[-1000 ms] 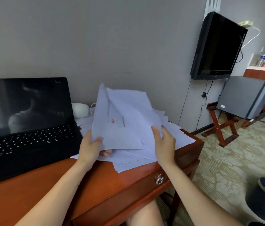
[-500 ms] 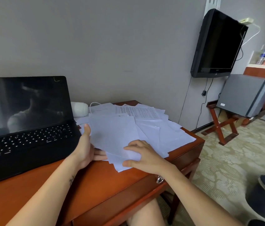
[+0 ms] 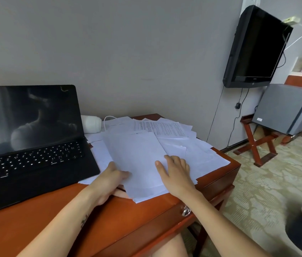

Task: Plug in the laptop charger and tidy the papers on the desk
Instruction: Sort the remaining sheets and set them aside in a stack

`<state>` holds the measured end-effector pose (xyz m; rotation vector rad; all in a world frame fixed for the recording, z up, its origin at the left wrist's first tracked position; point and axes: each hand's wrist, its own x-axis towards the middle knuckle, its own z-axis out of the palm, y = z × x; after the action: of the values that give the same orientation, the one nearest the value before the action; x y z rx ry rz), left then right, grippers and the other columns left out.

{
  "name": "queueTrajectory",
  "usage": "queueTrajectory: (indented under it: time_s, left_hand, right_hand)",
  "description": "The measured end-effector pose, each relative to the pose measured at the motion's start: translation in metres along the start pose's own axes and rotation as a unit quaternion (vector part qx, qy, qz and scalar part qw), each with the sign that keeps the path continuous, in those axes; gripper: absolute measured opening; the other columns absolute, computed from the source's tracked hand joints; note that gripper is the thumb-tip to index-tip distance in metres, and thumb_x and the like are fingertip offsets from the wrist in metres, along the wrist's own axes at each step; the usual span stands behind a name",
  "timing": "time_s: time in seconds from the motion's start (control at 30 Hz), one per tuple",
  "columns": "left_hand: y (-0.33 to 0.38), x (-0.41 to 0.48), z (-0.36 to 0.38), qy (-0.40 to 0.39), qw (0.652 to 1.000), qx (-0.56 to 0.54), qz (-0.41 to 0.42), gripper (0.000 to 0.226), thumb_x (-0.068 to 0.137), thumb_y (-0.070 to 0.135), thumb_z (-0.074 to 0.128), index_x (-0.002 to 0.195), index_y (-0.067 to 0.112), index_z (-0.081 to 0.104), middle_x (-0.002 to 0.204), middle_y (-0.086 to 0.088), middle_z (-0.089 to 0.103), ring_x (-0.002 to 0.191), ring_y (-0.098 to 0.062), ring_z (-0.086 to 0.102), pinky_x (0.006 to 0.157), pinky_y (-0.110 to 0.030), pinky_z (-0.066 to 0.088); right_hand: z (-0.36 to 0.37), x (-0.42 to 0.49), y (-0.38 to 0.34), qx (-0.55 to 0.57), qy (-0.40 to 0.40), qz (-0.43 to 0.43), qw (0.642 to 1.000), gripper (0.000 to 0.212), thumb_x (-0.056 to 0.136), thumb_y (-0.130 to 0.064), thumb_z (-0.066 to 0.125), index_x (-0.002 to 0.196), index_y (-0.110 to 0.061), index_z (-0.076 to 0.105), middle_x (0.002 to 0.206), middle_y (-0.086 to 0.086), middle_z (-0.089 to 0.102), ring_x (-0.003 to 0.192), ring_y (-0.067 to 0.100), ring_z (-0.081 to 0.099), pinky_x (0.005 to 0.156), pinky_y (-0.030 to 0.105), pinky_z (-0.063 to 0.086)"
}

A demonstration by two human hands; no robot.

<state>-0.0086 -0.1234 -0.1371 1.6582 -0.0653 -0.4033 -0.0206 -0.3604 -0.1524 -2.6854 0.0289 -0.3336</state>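
Right hand [image 3: 176,173] lies palm down with fingers spread flat on a loose pile of white papers [image 3: 146,154], gripping nothing. Left hand [image 3: 109,180] pinches the pile's near-left edge, thumb on top and fingers tucked beneath the sheets. These papers are fanned unevenly across the right end of a reddish wooden desk [image 3: 53,219], some reaching its right edge. An open black laptop [image 3: 29,145], screen dark, sits just left of them. Behind the pile, against the wall, a white charger brick [image 3: 91,124] rests with its thin white cable [image 3: 109,119] looping onto the sheets.
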Motion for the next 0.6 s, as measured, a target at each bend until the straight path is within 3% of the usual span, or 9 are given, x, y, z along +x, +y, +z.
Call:
queueTrajectory:
  time_s: [0.1, 0.17, 0.27, 0.37, 0.5, 0.6]
  left_hand:
    - [0.001, -0.002, 0.006, 0.026, 1.000, -0.003, 0.000, 0.037, 0.101, 0.003, 0.057, 0.133, 0.017, 0.045, 0.123, -0.011, 0.070, 0.092, -0.033, 0.076, 0.066, -0.041, 0.064]
    - [0.004, 0.000, 0.005, 0.059, 0.998, 0.008, 0.005, 0.036, 0.103, 0.001, 0.054, 0.133, 0.018, 0.047, 0.123, -0.010, 0.067, 0.095, -0.030, 0.071, 0.060, -0.034, 0.060]
    - [0.013, 0.008, -0.004, 0.104, 0.993, 0.031, 0.036, 0.035, 0.105, 0.004, 0.051, 0.132, 0.027, 0.049, 0.124, -0.001, 0.068, 0.110, -0.027, 0.067, 0.083, -0.042, 0.062]
    - [0.025, 0.021, -0.014, 0.129, 0.988, 0.042, 0.075, 0.039, 0.106, 0.007, 0.051, 0.138, 0.030, 0.046, 0.125, 0.005, 0.066, 0.116, -0.022, 0.064, 0.099, -0.041, 0.054]
    - [0.039, 0.049, -0.021, 0.160, 0.982, 0.025, 0.095, 0.039, 0.106, 0.006, 0.051, 0.136, 0.030, 0.044, 0.121, 0.007, 0.065, 0.111, -0.020, 0.063, 0.087, -0.033, 0.052]
    - [0.042, 0.075, -0.019, 0.192, 0.976, 0.029, 0.102, 0.039, 0.105, 0.004, 0.049, 0.136, 0.027, 0.044, 0.123, 0.002, 0.064, 0.115, -0.026, 0.062, 0.088, -0.035, 0.052]
  right_hand:
    - [-0.004, -0.003, 0.003, 0.096, 0.020, 0.028, 0.995, 0.060, 0.103, -0.059, 0.031, 0.152, -0.024, 0.039, 0.152, -0.007, 0.042, 0.142, 0.017, 0.027, 0.122, 0.042, 0.020]
    - [-0.007, 0.003, 0.009, 0.157, 0.017, 0.049, 0.986, 0.051, 0.104, -0.052, 0.039, 0.146, -0.024, 0.047, 0.142, -0.006, 0.052, 0.136, 0.018, 0.038, 0.119, 0.043, 0.029]
    - [-0.010, 0.025, 0.024, 0.217, 0.029, 0.073, 0.973, 0.036, 0.101, -0.037, 0.052, 0.133, -0.023, 0.059, 0.125, -0.004, 0.063, 0.121, 0.019, 0.055, 0.110, 0.044, 0.042]
    - [-0.018, 0.053, 0.038, 0.210, 0.033, 0.076, 0.974, 0.031, 0.100, -0.027, 0.055, 0.130, -0.023, 0.062, 0.127, -0.002, 0.064, 0.122, 0.019, 0.055, 0.110, 0.044, 0.044]
    - [-0.030, 0.095, 0.052, 0.204, 0.035, 0.079, 0.975, 0.031, 0.100, -0.026, 0.055, 0.130, -0.022, 0.062, 0.133, 0.000, 0.062, 0.129, 0.021, 0.052, 0.113, 0.043, 0.041]
    - [-0.037, 0.127, 0.061, 0.178, 0.042, 0.096, 0.978, 0.033, 0.100, -0.028, 0.054, 0.131, -0.019, 0.061, 0.136, 0.004, 0.060, 0.131, 0.025, 0.050, 0.112, 0.043, 0.040]
